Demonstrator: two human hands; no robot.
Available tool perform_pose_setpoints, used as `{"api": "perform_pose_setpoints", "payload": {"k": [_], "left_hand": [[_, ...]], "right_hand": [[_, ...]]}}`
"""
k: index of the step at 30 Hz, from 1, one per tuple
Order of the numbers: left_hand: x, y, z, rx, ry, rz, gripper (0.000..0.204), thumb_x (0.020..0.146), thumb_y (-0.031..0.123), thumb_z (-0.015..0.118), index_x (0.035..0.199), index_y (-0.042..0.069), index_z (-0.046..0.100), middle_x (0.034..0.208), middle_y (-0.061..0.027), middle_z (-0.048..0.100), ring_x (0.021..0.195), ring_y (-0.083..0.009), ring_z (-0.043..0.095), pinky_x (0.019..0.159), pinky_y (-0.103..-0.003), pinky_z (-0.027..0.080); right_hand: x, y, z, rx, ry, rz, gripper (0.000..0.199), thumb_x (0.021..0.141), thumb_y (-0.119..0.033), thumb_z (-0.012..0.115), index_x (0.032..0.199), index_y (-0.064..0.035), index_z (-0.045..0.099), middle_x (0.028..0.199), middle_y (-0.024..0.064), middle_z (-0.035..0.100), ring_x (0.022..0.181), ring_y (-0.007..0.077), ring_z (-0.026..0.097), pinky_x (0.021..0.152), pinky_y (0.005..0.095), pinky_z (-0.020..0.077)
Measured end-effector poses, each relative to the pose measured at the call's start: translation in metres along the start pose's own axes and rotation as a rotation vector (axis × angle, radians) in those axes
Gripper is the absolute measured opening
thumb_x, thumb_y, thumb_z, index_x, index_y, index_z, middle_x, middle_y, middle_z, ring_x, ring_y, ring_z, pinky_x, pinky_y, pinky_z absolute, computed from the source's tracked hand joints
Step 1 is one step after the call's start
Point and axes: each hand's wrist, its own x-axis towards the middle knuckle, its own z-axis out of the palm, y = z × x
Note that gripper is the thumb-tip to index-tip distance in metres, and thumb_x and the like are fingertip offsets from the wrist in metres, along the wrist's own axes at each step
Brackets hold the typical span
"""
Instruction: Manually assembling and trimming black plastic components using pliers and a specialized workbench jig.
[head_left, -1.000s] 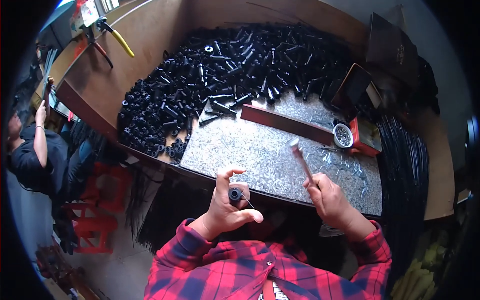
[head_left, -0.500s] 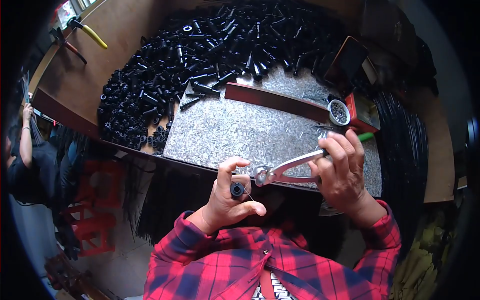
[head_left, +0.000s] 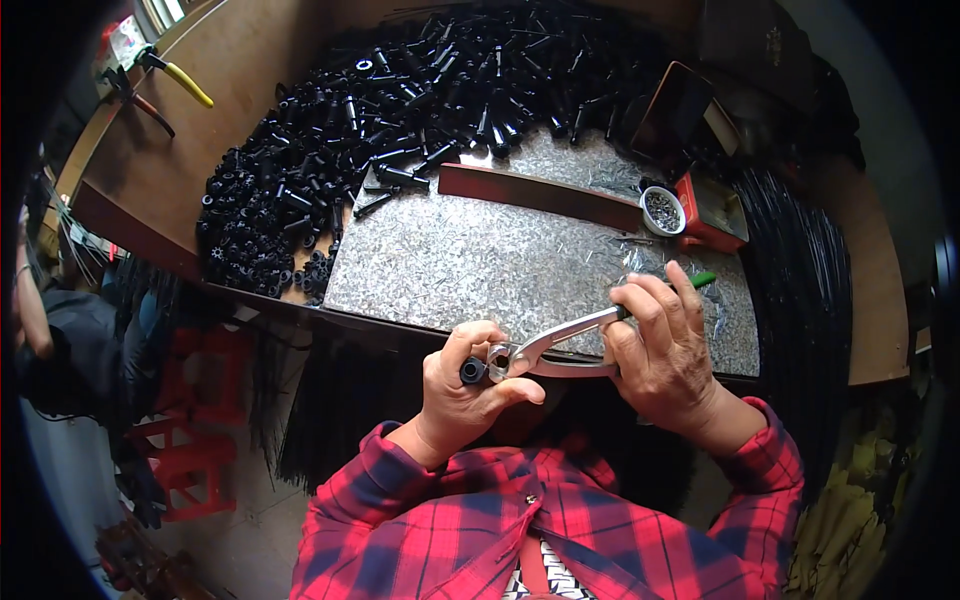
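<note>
My left hand [head_left: 456, 390] is closed around a small black tubular part [head_left: 472, 371], its round hollow end facing up. In my right hand [head_left: 665, 350] are metal end-cutting pincers [head_left: 560, 342] with a green grip [head_left: 703, 279] poking out past the fingers. The pincers' jaws are right beside the black part, between my left forefinger and thumb. Whether they bite on the thin wire seen there earlier cannot be made out. Both hands are over the near edge of the speckled grey board [head_left: 420, 270].
A heap of black plastic parts [head_left: 420, 90] covers the back and left. On the board lie a dark red strip [head_left: 540, 193] and a white cup of small metal pieces [head_left: 662, 211], beside a red box [head_left: 715, 215]. Black wires [head_left: 800, 260] hang right. A co-worker's arm [head_left: 32, 310] shows far left.
The pincers have moved left and their jaws now reach the black part in my left hand. Their handles have come closer together. The co-worker's arm has lowered.
</note>
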Motion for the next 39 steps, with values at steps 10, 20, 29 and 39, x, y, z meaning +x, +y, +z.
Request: {"api": "perform_pose_setpoints", "payload": {"k": [10, 20, 29, 39], "left_hand": [[-0.002, 0.004, 0.003, -0.041, 0.078, 0.041, 0.054, 0.059, 0.030, 0.088, 0.092, 0.003, 0.055, 0.067, 0.0006, 0.056, 0.060, -0.0030, 0.054, 0.051, -0.018, 0.042], [0.002, 0.006, -0.013, -0.087, -0.206, 0.180, 0.068, 0.048, 0.055, 0.080, 0.083, 0.001, 0.060, 0.066, -0.0039, 0.056, 0.053, -0.0103, 0.052, 0.049, -0.023, 0.040], [0.004, 0.013, -0.020, -0.030, -0.205, -0.051, 0.072, 0.049, 0.068, 0.070, 0.069, 0.000, 0.061, 0.064, -0.0055, 0.061, 0.056, -0.0139, 0.060, 0.052, -0.023, 0.046], [0.008, 0.006, -0.025, -0.039, -0.417, 0.134, 0.070, 0.044, 0.063, 0.075, 0.074, 0.001, 0.065, 0.064, -0.0071, 0.062, 0.055, -0.0167, 0.062, 0.051, -0.024, 0.046]], "right_hand": [[-0.014, -0.012, -0.013, -0.043, 0.077, -0.043, 0.028, 0.077, -0.023, 0.070, 0.069, -0.0065, 0.048, 0.086, 0.0112, 0.055, 0.073, 0.0244, 0.056, 0.065, 0.0356, 0.0447], [-0.040, -0.017, -0.008, 1.273, -0.600, 0.294, 0.030, 0.083, -0.024, 0.069, 0.093, -0.0018, 0.052, 0.073, 0.0111, 0.062, 0.063, 0.0243, 0.064, 0.054, 0.0318, 0.0489], [-0.047, -0.029, -0.012, 1.070, -0.493, 0.361, 0.062, 0.072, -0.023, 0.079, 0.114, 0.0001, 0.041, 0.092, 0.0151, 0.058, 0.077, 0.0243, 0.060, 0.065, 0.0327, 0.0488], [-0.058, -0.016, -0.002, 1.962, -1.305, 0.812, 0.028, 0.085, -0.024, 0.068, 0.091, -0.0019, 0.051, 0.078, 0.0063, 0.064, 0.066, 0.0136, 0.064, 0.054, 0.0269, 0.0491]]}}
